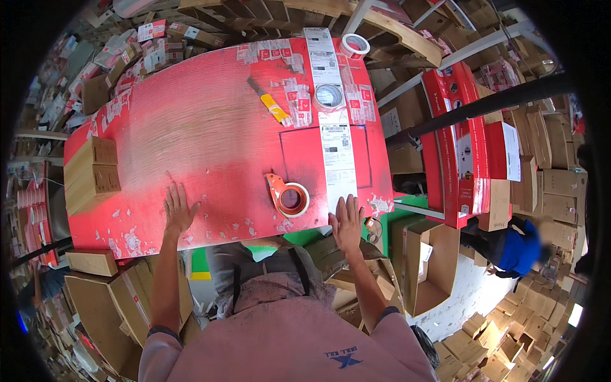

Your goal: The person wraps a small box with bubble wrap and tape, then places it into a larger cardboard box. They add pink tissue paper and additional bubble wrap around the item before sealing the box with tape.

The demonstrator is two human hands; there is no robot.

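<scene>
My left hand (179, 210) rests palm down on the red tabletop (219, 196), fingers spread, holding nothing. Near the table's front edge, my right hand (348, 225) lies flat over the lower end of a long strip of white printed labels (340, 179). That strip runs back to the far edge. Between my hands, nearer the right one, lies an orange tape dispenser (290, 198) with a roll in it. A roll of clear tape (328, 97) sits on the strip farther back. Left of that roll is a yellow-handled utility knife (271, 104).
Small brown cartons (90, 176) stand at the table's left end. Another tape roll (355, 46) is at the back right corner. Open cardboard boxes (427, 267) flank me below the table. A black bar (477, 112) crosses at right. Beyond it, a person in blue (513, 248) bends among boxes.
</scene>
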